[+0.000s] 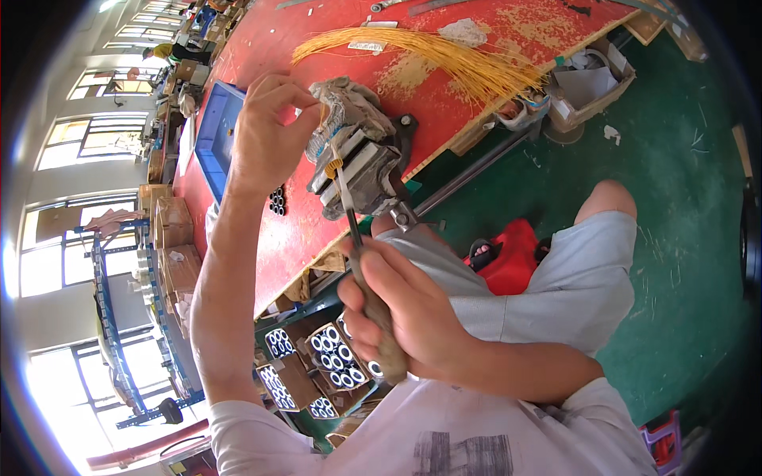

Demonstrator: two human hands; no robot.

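My right hand [397, 301] is wrapped round the worn, brownish handle of a hand tool [347, 198] with a narrow metal blade. The blade's tip meets a small ribbed orange-yellow piece [333, 168] at the jaws of a grey bench vise [365, 170]. Above the vise's left side, my left hand [274, 131] is closed in a pinch, thumb against forefinger. A bit of orange shows at those fingertips, too small to name. Crumpled greyish cloth or plastic [345, 103] covers the back of the vise.
A long bundle of thin yellow strands [429, 55] lies across the red bench [278, 238], among yellowish shavings. A blue tray [213, 143] stands left of the vise. Several black rings [277, 201] sit near my left forearm. Below are boxes of white-ended cylinders [333, 357]. An open carton [587, 87] stands beyond the bench edge.
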